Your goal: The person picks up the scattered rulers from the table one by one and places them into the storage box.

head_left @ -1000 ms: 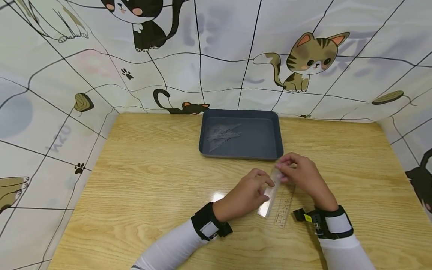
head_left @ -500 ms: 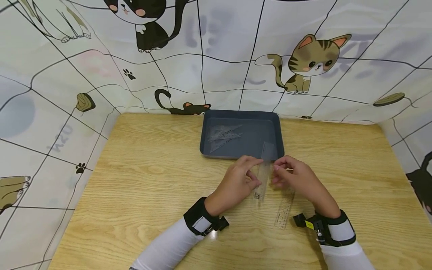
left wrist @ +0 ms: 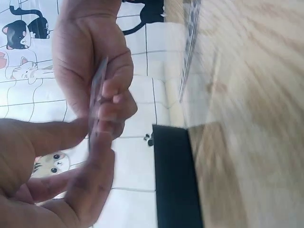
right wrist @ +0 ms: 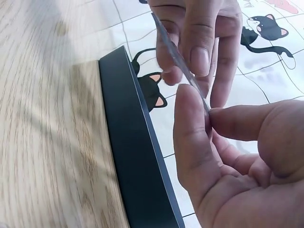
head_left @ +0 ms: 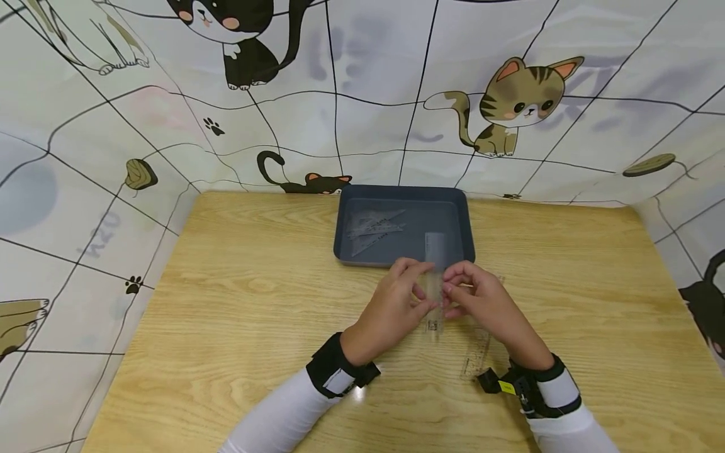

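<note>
A clear straight ruler (head_left: 434, 244) stands between both hands, its far end overlapping the tray in the head view. My left hand (head_left: 391, 308) pinches its left edge between thumb and fingers. My right hand (head_left: 478, 299) pinches the right edge. Both wrist views show the ruler edge-on as a thin strip (right wrist: 178, 59), lifted off the table. A second clear ruler with cut-out shapes (head_left: 476, 353) lies on the table beside my right wrist, partly hidden by the right hand.
The dark grey tray (head_left: 447, 217) sits at the table's back edge. Clear triangular set squares (head_left: 374, 231) lie overlapping in its left half. A cat-patterned cloth (head_left: 374, 119) hangs behind the wooden table (head_left: 238, 296).
The ruler has moved left and swung from a slant to nearly straight, its far end now over the tray's front rim. My left hand has shifted to its left edge; my right hand has followed leftward.
</note>
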A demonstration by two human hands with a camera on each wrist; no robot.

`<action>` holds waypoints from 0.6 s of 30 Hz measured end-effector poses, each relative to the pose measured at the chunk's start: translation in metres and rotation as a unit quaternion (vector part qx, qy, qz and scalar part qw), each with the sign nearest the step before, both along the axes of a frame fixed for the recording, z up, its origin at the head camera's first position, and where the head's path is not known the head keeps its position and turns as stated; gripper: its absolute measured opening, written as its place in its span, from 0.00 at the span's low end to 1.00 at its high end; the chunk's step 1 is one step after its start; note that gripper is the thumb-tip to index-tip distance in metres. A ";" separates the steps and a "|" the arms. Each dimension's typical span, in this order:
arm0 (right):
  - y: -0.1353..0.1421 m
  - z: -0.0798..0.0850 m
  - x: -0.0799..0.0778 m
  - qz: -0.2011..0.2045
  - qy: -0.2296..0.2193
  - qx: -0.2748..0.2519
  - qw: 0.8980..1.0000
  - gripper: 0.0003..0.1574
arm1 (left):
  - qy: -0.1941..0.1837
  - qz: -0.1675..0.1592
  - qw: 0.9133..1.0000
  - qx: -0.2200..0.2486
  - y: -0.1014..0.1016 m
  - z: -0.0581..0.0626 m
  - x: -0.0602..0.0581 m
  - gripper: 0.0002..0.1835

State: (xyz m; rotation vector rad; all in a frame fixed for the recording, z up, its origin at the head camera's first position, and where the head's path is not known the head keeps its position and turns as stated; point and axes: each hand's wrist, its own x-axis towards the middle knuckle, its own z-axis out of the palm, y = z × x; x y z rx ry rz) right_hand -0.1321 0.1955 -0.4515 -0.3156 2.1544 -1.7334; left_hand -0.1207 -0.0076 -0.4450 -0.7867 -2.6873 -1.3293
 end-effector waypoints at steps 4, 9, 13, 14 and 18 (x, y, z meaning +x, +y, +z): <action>-0.002 0.002 0.000 0.016 0.015 0.035 0.999 0.12 | 0.079 -0.005 0.995 -0.069 -0.014 0.008 -0.002 0.38; 0.000 0.007 -0.001 0.041 0.045 0.084 0.995 0.11 | 0.205 -0.078 0.957 -0.191 -0.034 0.023 -0.016 0.36; -0.001 0.010 -0.002 0.055 0.055 0.106 0.991 0.11 | 0.253 -0.145 0.919 -0.264 -0.041 0.029 -0.022 0.23; -0.001 0.011 -0.002 0.058 0.055 0.109 0.991 0.10 | 0.264 -0.152 0.911 -0.279 -0.042 0.030 -0.023 0.20; -0.005 0.013 -0.005 0.067 0.061 0.124 0.988 0.10 | 0.303 -0.158 0.889 -0.304 -0.043 0.031 -0.024 0.12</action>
